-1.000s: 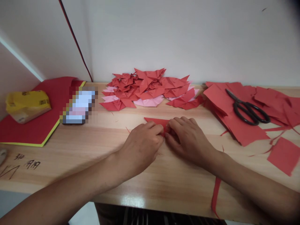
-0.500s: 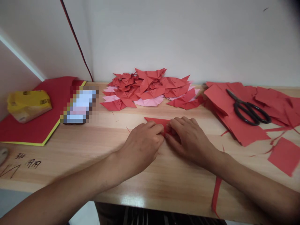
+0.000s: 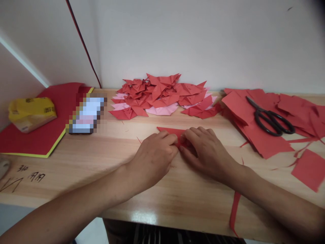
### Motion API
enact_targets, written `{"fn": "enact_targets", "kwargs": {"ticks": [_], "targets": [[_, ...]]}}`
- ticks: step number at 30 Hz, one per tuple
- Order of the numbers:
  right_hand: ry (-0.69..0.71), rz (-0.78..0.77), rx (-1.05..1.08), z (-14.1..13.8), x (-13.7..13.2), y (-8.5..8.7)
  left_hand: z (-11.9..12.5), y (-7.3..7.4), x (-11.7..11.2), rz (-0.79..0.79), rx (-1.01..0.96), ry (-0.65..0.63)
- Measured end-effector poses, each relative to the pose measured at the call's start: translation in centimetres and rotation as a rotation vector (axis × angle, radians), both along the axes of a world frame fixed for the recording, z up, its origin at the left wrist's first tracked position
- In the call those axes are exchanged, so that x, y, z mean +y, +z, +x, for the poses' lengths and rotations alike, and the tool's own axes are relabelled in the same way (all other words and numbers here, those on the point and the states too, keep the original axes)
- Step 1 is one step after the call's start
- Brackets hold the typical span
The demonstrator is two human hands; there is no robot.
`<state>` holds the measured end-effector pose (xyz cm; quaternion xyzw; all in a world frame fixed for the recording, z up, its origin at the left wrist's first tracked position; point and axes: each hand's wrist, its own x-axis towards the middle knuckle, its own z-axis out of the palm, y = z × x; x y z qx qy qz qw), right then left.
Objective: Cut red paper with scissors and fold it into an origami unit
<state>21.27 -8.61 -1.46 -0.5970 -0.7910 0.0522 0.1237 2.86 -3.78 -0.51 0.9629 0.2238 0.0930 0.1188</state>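
Between my two hands lies a folded piece of red paper (image 3: 171,130) on the wooden table, its pointed left corner showing past my fingers. My left hand (image 3: 157,156) is closed, its curled fingers gripping the paper's near side. From the right, my right hand (image 3: 203,149) pinches the same paper, thumb and fingers bent close to the left fingertips. Most of the paper is hidden under both hands. Just beyond it, a heap of folded red and pink paper shapes (image 3: 162,91) rests against the wall.
Black-handled scissors (image 3: 269,118) lie on red paper sheets (image 3: 236,112) at the right, near a small red square (image 3: 310,170) and strips (image 3: 235,210). On the left are a phone (image 3: 87,115), large red sheets (image 3: 33,142) and a yellow packet (image 3: 33,113).
Both hands keep their grip on the red paper, almost unmoved. The whole view has shifted very slightly.
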Motion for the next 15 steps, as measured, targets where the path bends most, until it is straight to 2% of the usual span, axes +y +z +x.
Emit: {"fn": "enact_targets", "kwargs": {"ticks": [10,15], "targets": [[0.010,-0.040,0.032,0.17,-0.15,0.43,0.01,-0.06,-0.05,0.008,0.003,0.008],[-0.009,-0.010,0.012,0.12,-0.06,0.13,-0.01,-0.14,-0.01,-0.004,0.011,-0.002]]}}
